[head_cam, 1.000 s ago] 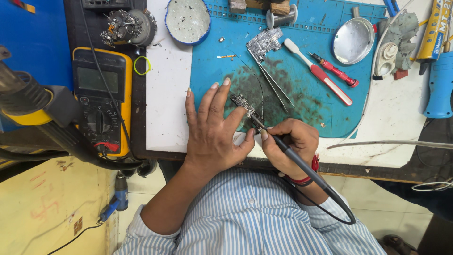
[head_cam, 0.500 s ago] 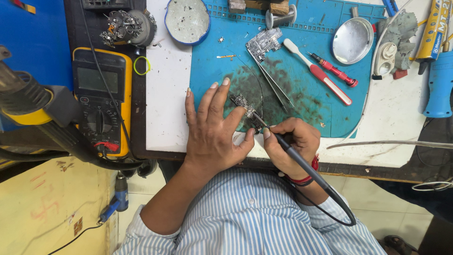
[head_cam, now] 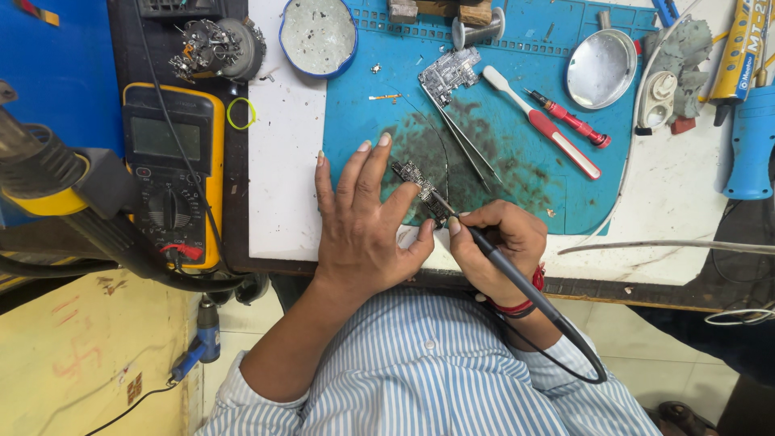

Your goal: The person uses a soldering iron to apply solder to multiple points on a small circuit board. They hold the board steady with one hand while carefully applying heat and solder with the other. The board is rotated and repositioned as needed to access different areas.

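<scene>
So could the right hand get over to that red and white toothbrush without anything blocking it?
Probably yes: the toothbrush lies on open blue mat beyond the right hand, only tweezers nearby. But that hand grips a soldering iron.

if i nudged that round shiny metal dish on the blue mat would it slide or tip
The round shiny metal dish looks shallow and thin, so probably light, and it would likely slide rather than tip. The blue mat looks rubbery, which may grip it somewhat. Its polished rim could feel slippery, and the red screwdriver lying close by might get bumped and roll.
</scene>
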The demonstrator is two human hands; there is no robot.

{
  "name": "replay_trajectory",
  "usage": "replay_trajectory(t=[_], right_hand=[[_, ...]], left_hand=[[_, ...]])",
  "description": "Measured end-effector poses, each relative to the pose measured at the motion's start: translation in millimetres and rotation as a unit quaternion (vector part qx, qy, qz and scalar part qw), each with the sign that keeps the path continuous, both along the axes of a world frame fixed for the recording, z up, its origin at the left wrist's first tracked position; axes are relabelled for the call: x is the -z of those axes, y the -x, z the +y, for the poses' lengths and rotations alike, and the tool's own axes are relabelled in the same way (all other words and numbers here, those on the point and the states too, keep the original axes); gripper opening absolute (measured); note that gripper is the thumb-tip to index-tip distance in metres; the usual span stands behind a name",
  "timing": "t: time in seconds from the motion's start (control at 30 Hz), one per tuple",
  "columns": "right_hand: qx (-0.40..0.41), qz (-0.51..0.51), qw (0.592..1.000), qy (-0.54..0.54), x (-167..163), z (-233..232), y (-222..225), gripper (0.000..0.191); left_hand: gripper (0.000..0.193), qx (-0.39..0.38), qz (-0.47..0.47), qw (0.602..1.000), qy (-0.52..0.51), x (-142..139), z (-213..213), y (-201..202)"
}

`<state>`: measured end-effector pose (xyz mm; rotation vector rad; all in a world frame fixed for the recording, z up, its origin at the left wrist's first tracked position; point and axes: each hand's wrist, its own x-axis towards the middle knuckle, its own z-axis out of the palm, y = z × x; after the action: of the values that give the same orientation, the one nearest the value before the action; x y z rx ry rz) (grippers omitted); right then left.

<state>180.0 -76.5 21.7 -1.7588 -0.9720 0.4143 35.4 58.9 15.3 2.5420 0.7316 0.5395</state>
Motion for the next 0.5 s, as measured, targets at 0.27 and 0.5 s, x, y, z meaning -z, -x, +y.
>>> replay_trajectory(t=[0.27, 0.5], right_hand=[[0.005, 0.08, 0.997, -0.005, 0.8, -4.1, -4.9, 0.013], [-0.034, 0.049, 0.998, -0.009, -0.8, -3.1, -11.6, 0.012]], left_hand=[[0.043, -0.001, 0.008, 1.0, -0.01, -0.3, 0.2, -0.2], [0.056, 0.006, 0.003, 1.0, 0.027, -3.3, 1.4, -2.3]])
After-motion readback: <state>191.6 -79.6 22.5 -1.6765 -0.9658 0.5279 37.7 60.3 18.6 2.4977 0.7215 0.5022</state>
